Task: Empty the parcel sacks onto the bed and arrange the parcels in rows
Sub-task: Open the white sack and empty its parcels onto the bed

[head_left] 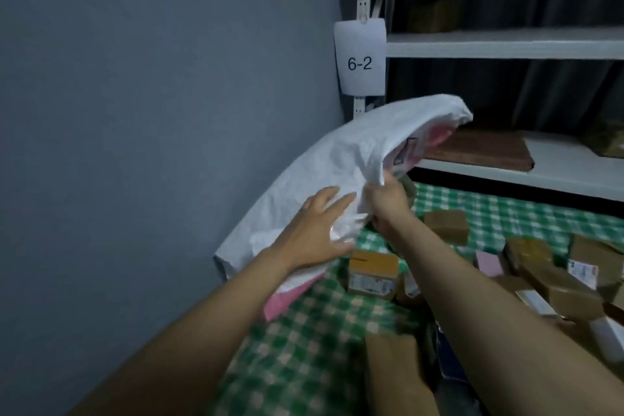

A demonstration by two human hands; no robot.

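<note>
Pressing flat on the white woven plastic sack (354,152), the left hand (314,230) has its fingers straight and spread, grasping nothing. The sack is lifted over the left edge of the bed with a green-and-white checked cover (304,348), close to the grey wall (135,111). Its lower end rests on a flat pink plastic mailer (287,297) at that edge. Just to the right, the right hand (388,206) is clenched round a bunched fold of the sack's cloth. The sack's raised mouth points right, and something pink with a printed label shows inside it.

Below the hands, a brown cardboard box with a white label (371,275) stands on the cover. Further right a plain brown cardboard box (446,224) lies alone, then a small pale pink box (488,262). A loose heap of brown cardboard parcels (567,287) lies toward the bed's right edge.

Beyond the bed's far edge stands a white metal shelving rack (506,44) with a paper tag reading "6-2" (360,62) and a flat brown package (479,149) on one shelf.
</note>
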